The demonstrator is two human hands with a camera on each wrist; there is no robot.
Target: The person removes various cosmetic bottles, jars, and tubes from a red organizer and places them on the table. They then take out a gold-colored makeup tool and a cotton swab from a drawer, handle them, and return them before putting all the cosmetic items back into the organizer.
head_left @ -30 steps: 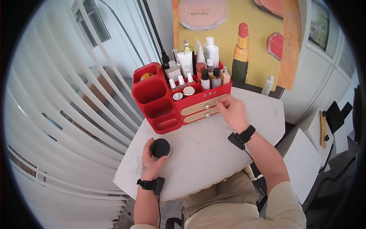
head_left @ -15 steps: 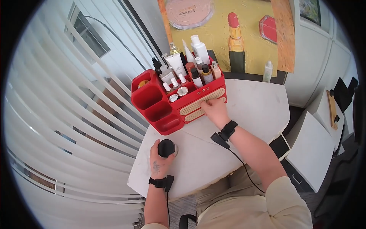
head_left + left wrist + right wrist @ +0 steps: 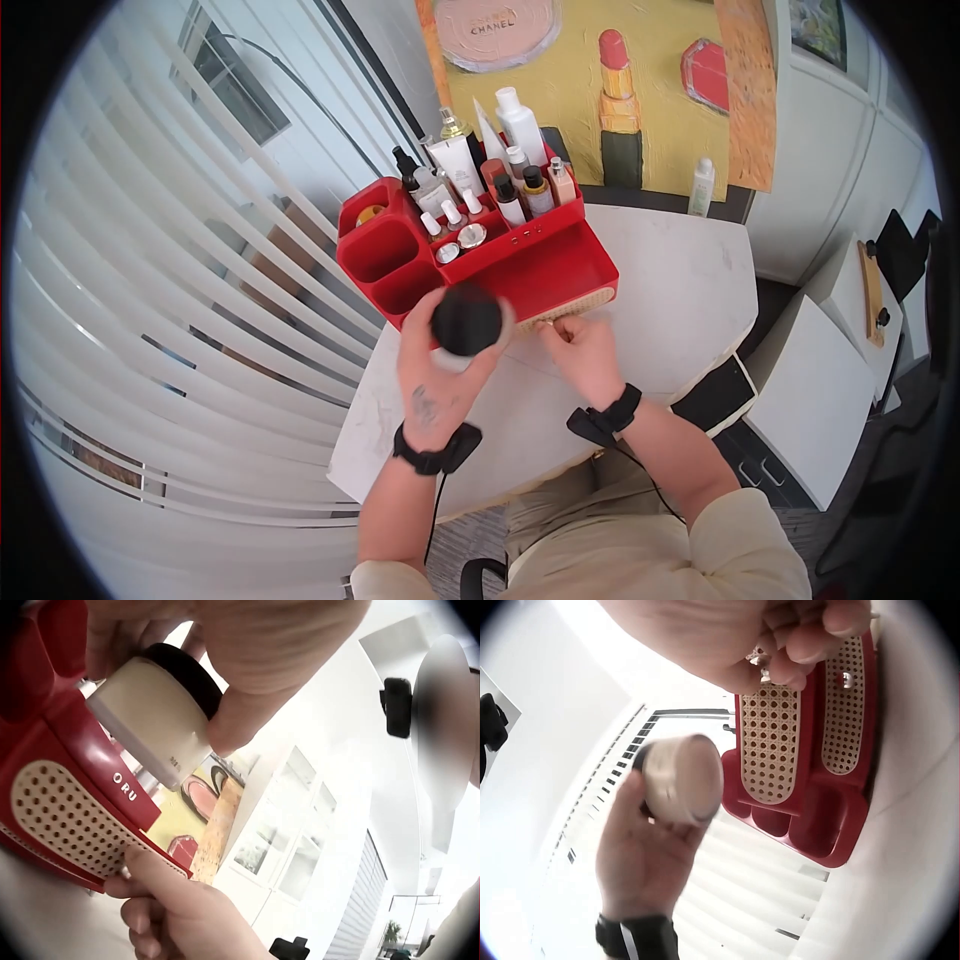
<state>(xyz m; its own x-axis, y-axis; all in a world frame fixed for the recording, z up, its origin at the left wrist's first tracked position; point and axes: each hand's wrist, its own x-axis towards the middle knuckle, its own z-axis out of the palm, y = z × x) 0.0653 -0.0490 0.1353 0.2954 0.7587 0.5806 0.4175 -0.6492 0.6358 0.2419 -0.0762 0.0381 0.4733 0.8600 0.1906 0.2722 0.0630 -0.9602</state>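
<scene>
My left hand (image 3: pixel 437 380) grips a jar (image 3: pixel 154 720) with a black lid (image 3: pixel 467 320), its pale body facing the organizer in the left wrist view. The jar is raised and overlaps the front of the red organizer (image 3: pixel 385 237) in the head view. My right hand (image 3: pixel 588 358) pinches the small knob (image 3: pixel 764 673) of the upper drawer (image 3: pixel 545 265), which is pulled out and shows a bare red inside. That drawer has a woven cane front (image 3: pixel 64 817). Below it, the lower drawer (image 3: pixel 845 712) is closed, with its own knob showing.
Several bottles, tubes and nail polishes (image 3: pixel 452 215) stand in the organizer's top. A lone bottle (image 3: pixel 702 187) stands at the back of the white table (image 3: pixel 680 270). Behind leans a lipstick painting (image 3: pixel 660 130). Vertical blinds (image 3: pixel 200 330) hang on the left, white cabinets (image 3: pixel 810 400) stand right.
The right hand has drawn the upper drawer out toward the person. The left hand has lifted the jar from the table and brought it forward to the organizer.
</scene>
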